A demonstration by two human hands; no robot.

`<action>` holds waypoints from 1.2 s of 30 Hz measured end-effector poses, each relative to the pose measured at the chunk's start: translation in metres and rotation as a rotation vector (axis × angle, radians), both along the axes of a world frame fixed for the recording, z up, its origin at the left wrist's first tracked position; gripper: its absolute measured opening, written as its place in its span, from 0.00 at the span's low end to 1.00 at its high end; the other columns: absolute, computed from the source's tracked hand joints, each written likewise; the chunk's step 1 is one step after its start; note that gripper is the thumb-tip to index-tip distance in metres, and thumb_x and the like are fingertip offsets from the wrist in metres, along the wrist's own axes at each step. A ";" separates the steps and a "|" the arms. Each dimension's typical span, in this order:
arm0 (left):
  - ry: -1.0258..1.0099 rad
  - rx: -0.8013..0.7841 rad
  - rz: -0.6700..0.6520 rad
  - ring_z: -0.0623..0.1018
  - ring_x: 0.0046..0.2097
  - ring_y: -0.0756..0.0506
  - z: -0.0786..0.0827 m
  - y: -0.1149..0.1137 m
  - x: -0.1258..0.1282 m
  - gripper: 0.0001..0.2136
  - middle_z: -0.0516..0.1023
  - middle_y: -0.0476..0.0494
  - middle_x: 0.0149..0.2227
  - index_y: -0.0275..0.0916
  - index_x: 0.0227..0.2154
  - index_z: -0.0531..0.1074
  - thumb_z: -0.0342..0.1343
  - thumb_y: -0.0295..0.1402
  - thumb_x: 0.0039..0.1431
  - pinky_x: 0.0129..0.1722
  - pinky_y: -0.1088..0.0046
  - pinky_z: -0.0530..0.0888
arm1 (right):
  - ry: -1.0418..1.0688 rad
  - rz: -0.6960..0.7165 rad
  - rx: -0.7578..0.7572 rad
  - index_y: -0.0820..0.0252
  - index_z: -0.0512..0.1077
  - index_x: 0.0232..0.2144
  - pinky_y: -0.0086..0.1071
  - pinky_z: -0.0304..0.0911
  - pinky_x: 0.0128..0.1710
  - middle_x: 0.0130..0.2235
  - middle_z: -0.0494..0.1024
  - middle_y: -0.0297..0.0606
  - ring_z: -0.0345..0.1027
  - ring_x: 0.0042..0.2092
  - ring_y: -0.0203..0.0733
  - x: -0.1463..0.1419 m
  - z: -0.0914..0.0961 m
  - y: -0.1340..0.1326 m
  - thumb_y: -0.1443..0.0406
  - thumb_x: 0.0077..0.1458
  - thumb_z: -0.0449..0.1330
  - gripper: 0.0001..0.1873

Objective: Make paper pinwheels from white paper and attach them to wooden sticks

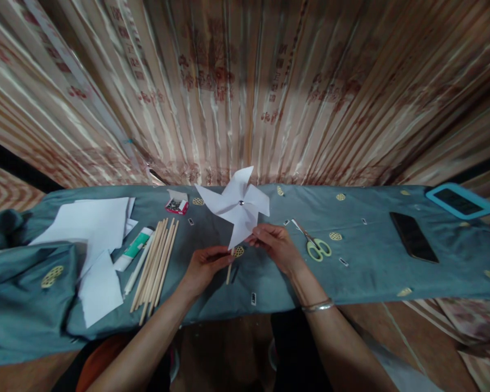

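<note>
A white paper pinwheel (225,204) with a shiny pin at its centre stands above the middle of the table, fixed on a thin wooden stick (228,275). My left hand (207,267) pinches the stick just under the lowest blade. With thumb and fingers closed, my right hand (274,243) grips the edge of a lower blade. The upper part of the stick is hidden behind the paper.
On the left lie white paper sheets (96,218), a green-and-white tube (134,249), several wooden sticks (157,267) and an open box of pins (177,203). Green-handled scissors (316,246), a dark phone (414,237) and a blue-framed device (459,200) lie to the right.
</note>
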State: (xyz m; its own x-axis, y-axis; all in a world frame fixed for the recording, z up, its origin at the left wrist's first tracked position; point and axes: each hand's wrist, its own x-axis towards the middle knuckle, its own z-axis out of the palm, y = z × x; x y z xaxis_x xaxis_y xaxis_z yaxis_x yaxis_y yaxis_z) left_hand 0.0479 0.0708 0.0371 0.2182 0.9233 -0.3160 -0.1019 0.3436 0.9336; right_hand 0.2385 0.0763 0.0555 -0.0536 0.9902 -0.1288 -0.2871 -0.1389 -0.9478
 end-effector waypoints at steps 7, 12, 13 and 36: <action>0.017 0.030 -0.063 0.81 0.40 0.40 0.004 -0.001 0.001 0.13 0.84 0.41 0.34 0.37 0.29 0.82 0.70 0.37 0.37 0.48 0.63 0.73 | -0.065 0.075 0.021 0.57 0.82 0.26 0.28 0.62 0.29 0.27 0.83 0.36 0.70 0.27 0.34 -0.013 -0.005 -0.003 0.50 0.44 0.69 0.16; 0.024 0.031 -0.052 0.81 0.39 0.41 0.004 0.000 0.000 0.13 0.84 0.41 0.32 0.38 0.28 0.82 0.70 0.38 0.37 0.46 0.64 0.74 | -0.094 0.210 0.003 0.59 0.82 0.26 0.27 0.61 0.26 0.26 0.82 0.37 0.70 0.25 0.33 -0.004 0.004 -0.007 0.50 0.44 0.69 0.18; 0.028 0.031 -0.036 0.81 0.38 0.41 0.004 0.001 0.000 0.13 0.84 0.42 0.31 0.38 0.27 0.82 0.71 0.38 0.36 0.45 0.65 0.75 | -0.089 0.213 -0.008 0.59 0.81 0.26 0.26 0.60 0.24 0.24 0.81 0.37 0.69 0.24 0.33 0.003 0.007 -0.008 0.50 0.43 0.70 0.18; 0.038 -0.002 0.019 0.81 0.37 0.41 0.002 -0.001 -0.003 0.14 0.84 0.43 0.31 0.40 0.26 0.82 0.72 0.38 0.32 0.43 0.66 0.75 | -0.082 -0.241 0.022 0.54 0.80 0.23 0.30 0.59 0.27 0.21 0.77 0.30 0.63 0.24 0.35 0.023 -0.004 0.005 0.51 0.33 0.74 0.17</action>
State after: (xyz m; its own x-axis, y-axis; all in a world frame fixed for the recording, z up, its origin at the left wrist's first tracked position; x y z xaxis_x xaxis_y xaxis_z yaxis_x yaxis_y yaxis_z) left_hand 0.0450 0.0696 0.0394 0.1886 0.9266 -0.3253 -0.0726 0.3435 0.9364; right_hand 0.2611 0.0809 0.0519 0.1938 0.9758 -0.1010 -0.2312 -0.0547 -0.9714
